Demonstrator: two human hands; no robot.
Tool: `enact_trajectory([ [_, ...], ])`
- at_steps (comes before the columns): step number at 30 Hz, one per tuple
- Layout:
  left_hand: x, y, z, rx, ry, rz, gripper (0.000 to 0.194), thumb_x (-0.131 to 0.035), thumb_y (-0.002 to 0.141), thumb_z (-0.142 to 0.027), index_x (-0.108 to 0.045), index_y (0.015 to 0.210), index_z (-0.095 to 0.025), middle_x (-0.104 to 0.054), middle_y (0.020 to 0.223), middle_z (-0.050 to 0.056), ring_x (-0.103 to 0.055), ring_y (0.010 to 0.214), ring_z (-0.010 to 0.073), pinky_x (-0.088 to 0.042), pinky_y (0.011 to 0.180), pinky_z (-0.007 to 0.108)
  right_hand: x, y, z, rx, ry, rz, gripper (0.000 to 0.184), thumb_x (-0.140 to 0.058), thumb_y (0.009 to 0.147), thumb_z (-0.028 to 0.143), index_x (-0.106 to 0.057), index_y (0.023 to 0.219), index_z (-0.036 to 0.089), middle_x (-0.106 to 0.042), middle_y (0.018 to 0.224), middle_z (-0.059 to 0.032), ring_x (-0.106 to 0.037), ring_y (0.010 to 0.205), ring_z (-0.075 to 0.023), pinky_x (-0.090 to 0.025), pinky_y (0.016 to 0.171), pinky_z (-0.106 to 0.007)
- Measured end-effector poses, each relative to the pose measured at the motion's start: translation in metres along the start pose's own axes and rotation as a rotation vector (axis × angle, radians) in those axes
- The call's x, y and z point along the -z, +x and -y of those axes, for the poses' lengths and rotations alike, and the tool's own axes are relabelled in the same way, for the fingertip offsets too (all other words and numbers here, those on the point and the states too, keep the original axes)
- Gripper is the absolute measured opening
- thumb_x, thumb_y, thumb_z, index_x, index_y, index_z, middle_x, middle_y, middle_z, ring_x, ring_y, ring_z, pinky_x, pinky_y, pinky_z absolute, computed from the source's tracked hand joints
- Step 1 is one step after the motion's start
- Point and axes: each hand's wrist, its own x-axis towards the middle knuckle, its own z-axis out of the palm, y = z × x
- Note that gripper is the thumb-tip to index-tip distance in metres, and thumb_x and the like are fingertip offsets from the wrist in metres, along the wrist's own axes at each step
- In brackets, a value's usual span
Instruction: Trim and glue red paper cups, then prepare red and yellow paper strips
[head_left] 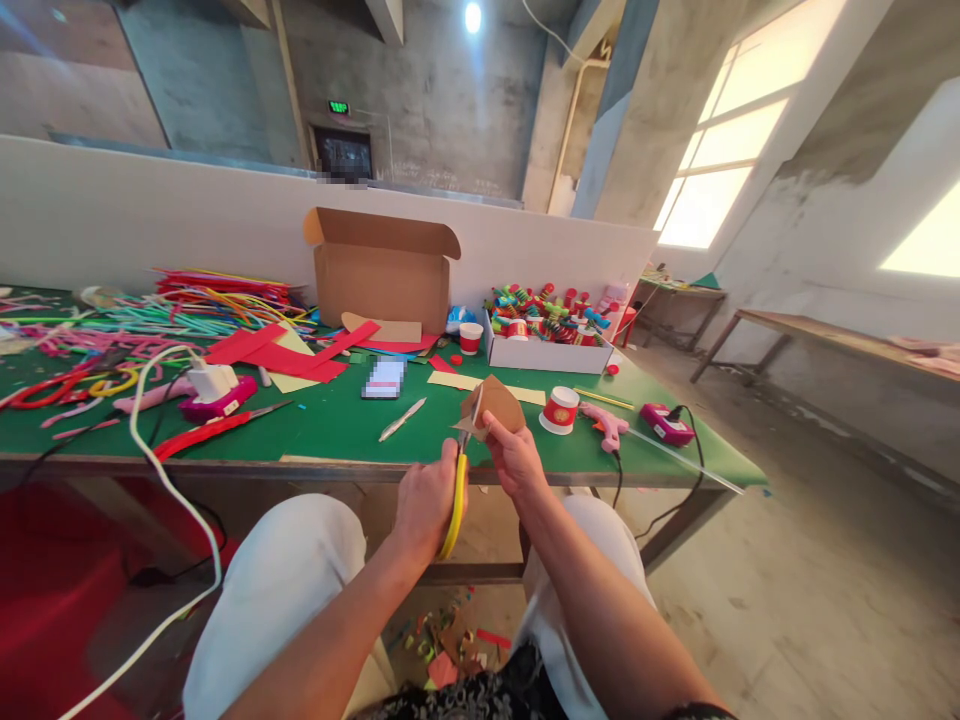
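My left hand (424,505) is closed round the yellow handle of a pair of scissors (454,515), its blades pointing up and away from me. Between my right thumb and fingers is a piece of brown cardboard (504,402), pinched by my right hand (514,452) above the table's front edge. The blades meet the cardboard's lower left edge; how far they are apart cannot be made out. Just right of the cardboard stands a red and white paper cup (559,411). A white pen-like tool (403,419) lies to the left.
A white box (551,355) of colourful small crafts stands behind, near an open brown carton (382,270). Pink glue gun (606,426) and power strip (667,424) lie right. Red paper strips (262,345), pipe cleaners (225,300) and red-handled scissors (49,390) spread left. A white cable (172,490) hangs off the edge.
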Motion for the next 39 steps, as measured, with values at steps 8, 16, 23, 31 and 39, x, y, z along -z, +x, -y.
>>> enact_trajectory([
  [8, 0.004, -0.003, 0.0, 0.015, -0.045, 0.082, 0.026, -0.031, 0.1, -0.022, -0.048, 0.119, -0.019, -0.076, 0.092, 0.014, -0.075, 0.089, 0.0277, -0.052, 0.069, 0.031, 0.005, 0.002, 0.006, -0.027, -0.028, 0.003, 0.036, -0.089, 0.053, 0.031, -0.074, 0.082, 0.017, -0.074, 0.08, -0.0049, -0.066, 0.071, -0.0181, -0.05, 0.054, -0.026],
  [16, 0.001, -0.005, 0.003, 0.012, -0.03, 0.1, 0.026, -0.039, 0.097, -0.021, -0.047, 0.123, -0.019, -0.076, 0.092, 0.013, -0.075, 0.09, 0.0297, -0.053, 0.071, 0.033, 0.009, 0.003, 0.012, -0.063, -0.053, 0.067, 0.037, -0.091, 0.052, 0.031, -0.075, 0.081, 0.016, -0.073, 0.076, -0.0033, -0.066, 0.066, -0.0155, -0.049, 0.052, -0.023],
  [23, 0.004, -0.006, 0.004, -0.008, -0.032, 0.12, 0.025, -0.038, 0.099, -0.021, -0.046, 0.123, -0.019, -0.076, 0.092, 0.013, -0.075, 0.09, 0.0283, -0.053, 0.071, 0.032, 0.022, 0.01, 0.016, -0.086, -0.113, 0.131, 0.043, -0.092, 0.053, 0.034, -0.075, 0.089, 0.017, -0.076, 0.081, -0.0046, -0.069, 0.069, -0.0179, -0.049, 0.053, -0.024],
  [31, -0.009, -0.002, 0.011, -0.004, 0.042, 0.022, 0.028, -0.034, 0.1, -0.019, -0.047, 0.124, -0.016, -0.075, 0.09, 0.013, -0.075, 0.085, 0.0281, -0.052, 0.066, 0.032, 0.023, 0.009, 0.015, -0.145, -0.185, 0.176, 0.047, -0.094, 0.046, 0.037, -0.075, 0.082, 0.014, -0.073, 0.072, -0.0037, -0.064, 0.061, -0.0148, -0.044, 0.055, -0.025],
  [39, 0.002, -0.005, 0.012, -0.096, 0.121, -0.046, 0.03, -0.031, 0.099, -0.014, -0.054, 0.119, -0.015, -0.075, 0.091, 0.013, -0.073, 0.085, 0.027, -0.05, 0.081, 0.038, 0.026, 0.008, 0.028, -0.156, -0.225, 0.212, 0.045, -0.094, 0.045, 0.036, -0.075, 0.08, 0.014, -0.072, 0.073, -0.0024, -0.059, 0.063, -0.0129, -0.042, 0.054, -0.024],
])
